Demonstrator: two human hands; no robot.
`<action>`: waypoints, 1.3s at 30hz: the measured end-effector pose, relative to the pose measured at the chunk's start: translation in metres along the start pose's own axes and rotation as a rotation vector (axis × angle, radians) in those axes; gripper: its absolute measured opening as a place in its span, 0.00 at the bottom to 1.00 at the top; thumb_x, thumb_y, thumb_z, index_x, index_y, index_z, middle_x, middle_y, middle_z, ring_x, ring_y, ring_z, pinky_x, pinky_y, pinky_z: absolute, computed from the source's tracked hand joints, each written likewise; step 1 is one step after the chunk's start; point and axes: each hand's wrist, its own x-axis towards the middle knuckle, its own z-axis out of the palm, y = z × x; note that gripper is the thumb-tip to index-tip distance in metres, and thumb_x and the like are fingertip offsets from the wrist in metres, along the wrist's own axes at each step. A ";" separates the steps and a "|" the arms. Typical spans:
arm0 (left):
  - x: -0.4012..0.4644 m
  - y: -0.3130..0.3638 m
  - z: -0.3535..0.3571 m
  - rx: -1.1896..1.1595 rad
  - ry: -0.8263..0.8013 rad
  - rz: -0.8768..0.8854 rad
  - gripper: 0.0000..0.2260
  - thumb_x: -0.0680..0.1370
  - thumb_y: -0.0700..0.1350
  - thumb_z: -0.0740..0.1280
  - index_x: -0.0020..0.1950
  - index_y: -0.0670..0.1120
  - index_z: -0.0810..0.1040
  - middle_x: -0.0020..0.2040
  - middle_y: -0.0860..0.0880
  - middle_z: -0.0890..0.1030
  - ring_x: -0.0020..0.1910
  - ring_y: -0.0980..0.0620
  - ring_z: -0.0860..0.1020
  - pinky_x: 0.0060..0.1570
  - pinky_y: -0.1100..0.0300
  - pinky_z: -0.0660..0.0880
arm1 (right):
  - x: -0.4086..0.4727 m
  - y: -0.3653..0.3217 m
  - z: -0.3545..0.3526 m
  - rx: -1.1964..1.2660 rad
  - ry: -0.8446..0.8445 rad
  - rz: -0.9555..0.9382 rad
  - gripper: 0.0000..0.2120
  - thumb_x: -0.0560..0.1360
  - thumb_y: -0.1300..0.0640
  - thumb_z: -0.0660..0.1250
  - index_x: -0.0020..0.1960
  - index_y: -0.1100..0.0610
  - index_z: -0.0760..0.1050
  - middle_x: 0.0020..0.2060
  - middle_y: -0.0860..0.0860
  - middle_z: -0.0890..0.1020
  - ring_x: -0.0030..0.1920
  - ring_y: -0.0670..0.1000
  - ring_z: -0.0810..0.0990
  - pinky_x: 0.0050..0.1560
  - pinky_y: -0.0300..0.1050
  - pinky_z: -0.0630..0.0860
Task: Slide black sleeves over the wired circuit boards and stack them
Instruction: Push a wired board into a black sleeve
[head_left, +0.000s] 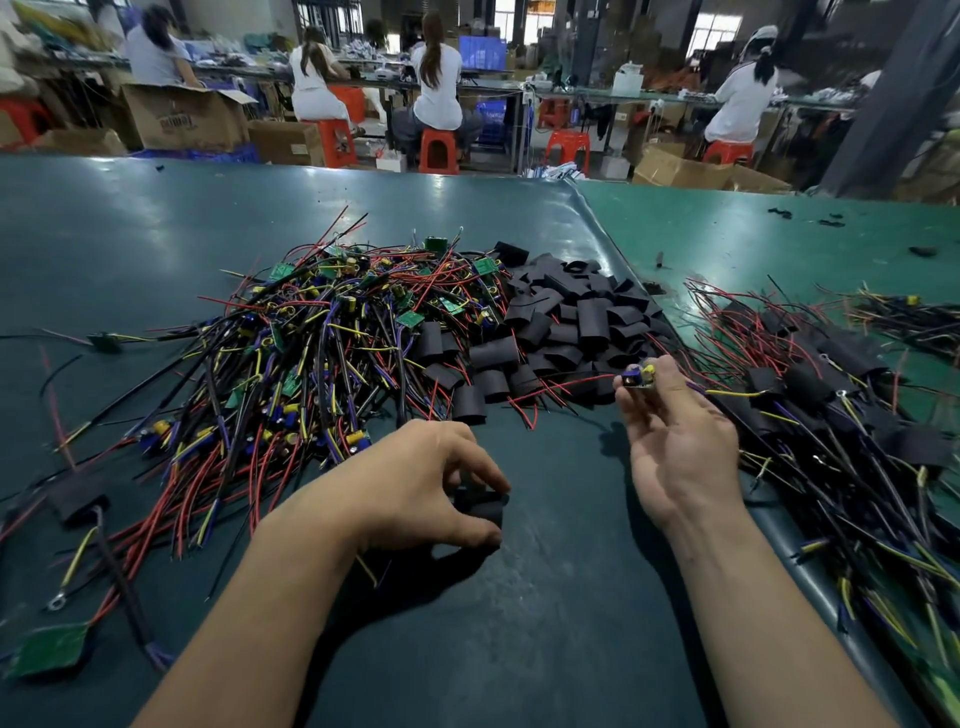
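A worker's left hand (431, 483) pinches a black sleeve (480, 512) while the right hand (675, 441) grips a wired board (640, 375), ready for sleeving.

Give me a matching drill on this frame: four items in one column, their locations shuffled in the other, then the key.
Items:
1. single black sleeve
2. small circuit board
3. pile of empty sleeves
4. finished sleeved boards

Places:
A. heap at the table's right side
B. pinched in the left hand
C. centre of the table, right of the bare wired boards
D. held up in the right hand

Pairs: 1-B, 2-D, 3-C, 4-A
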 end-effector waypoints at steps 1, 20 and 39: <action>0.000 -0.001 0.000 0.019 0.007 0.003 0.15 0.67 0.54 0.79 0.53 0.58 0.85 0.48 0.57 0.77 0.45 0.60 0.75 0.46 0.65 0.74 | -0.001 0.000 0.000 0.006 -0.016 0.022 0.05 0.78 0.61 0.67 0.44 0.61 0.78 0.37 0.54 0.82 0.42 0.52 0.81 0.42 0.39 0.81; 0.005 -0.010 0.002 -0.287 0.450 0.030 0.17 0.70 0.40 0.77 0.55 0.49 0.76 0.44 0.54 0.82 0.42 0.58 0.82 0.45 0.61 0.80 | -0.009 -0.011 0.003 0.091 -0.177 0.040 0.06 0.73 0.70 0.67 0.46 0.61 0.77 0.36 0.53 0.85 0.40 0.49 0.85 0.43 0.37 0.81; 0.008 -0.012 0.004 -0.320 0.625 0.106 0.22 0.70 0.42 0.78 0.59 0.53 0.72 0.45 0.52 0.81 0.43 0.55 0.83 0.46 0.58 0.81 | -0.015 -0.012 0.005 0.060 -0.228 0.060 0.07 0.67 0.68 0.69 0.44 0.61 0.77 0.37 0.55 0.85 0.39 0.50 0.85 0.43 0.39 0.82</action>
